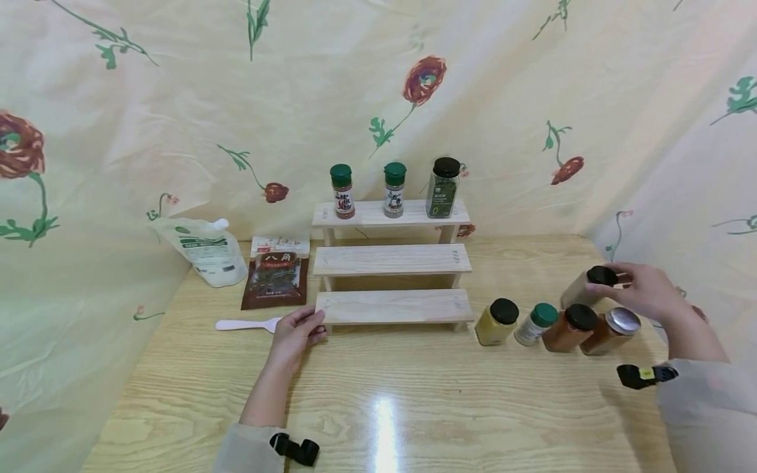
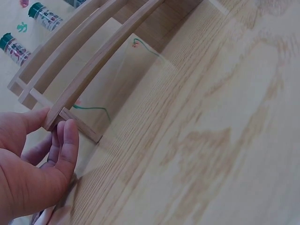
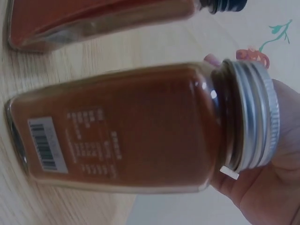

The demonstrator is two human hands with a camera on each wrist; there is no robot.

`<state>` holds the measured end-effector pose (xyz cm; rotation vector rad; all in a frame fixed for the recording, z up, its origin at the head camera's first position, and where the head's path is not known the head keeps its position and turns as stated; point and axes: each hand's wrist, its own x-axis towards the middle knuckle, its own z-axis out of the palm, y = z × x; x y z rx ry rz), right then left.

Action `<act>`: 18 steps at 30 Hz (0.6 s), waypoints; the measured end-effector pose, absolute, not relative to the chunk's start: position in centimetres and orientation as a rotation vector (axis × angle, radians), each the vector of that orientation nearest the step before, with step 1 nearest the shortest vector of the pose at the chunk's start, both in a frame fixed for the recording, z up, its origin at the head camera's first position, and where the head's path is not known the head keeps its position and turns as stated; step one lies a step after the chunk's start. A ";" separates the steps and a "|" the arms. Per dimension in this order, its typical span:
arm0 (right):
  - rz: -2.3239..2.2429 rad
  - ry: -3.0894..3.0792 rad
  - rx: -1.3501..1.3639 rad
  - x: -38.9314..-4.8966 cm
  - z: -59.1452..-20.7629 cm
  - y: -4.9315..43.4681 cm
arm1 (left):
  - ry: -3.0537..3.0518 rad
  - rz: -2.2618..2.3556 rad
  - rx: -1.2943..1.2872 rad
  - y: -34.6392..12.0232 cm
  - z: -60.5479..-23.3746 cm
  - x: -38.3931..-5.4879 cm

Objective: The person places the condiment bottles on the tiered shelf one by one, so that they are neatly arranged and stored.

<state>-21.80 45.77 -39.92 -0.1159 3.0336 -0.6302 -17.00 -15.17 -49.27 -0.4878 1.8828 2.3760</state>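
A three-tier wooden spice rack [image 1: 393,307] stands at the middle of the table. My left hand [image 1: 296,336] pinches the left end of its lowest board, thumb above and fingers beneath, as the left wrist view shows. At the far right my right hand [image 1: 647,292] grips a black-lidded spice jar [image 1: 576,292] near its top. In front of that jar stand a silver-lidded jar of brown powder [image 3: 126,131] and a black-lidded jar of reddish powder [image 1: 566,335]. The silver-lidded jar hides much of the right hand in the right wrist view.
Two green-capped bottles [image 1: 344,197] and a black-lidded jar [image 1: 443,190] stand on the top tier. A yellow jar [image 1: 497,323] and a green-capped bottle [image 1: 535,325] are right of the rack. Leftward lie a white pouch [image 1: 207,253], a brown packet [image 1: 276,276] and a white utensil [image 1: 245,324].
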 end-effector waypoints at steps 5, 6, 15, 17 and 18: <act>-0.705 3.070 -0.107 -21.8 -39.6 44.9 | 1.883 2.383 -0.494 -15.1 -49.3 -17.0; -0.718 3.077 -0.103 -21.7 -39.5 44.7 | 1.882 2.383 -0.495 -15.1 -49.3 -17.0; -0.854 3.178 -0.149 -21.8 -38.7 42.8 | 1.872 2.380 -0.494 -15.2 -49.2 -16.9; -0.895 3.200 -0.161 -21.8 -38.5 42.4 | 1.868 2.380 -0.497 -15.2 -49.2 -16.9; -0.916 3.205 -0.162 -21.7 -38.3 42.1 | 1.869 2.379 -0.497 -15.1 -49.2 -16.9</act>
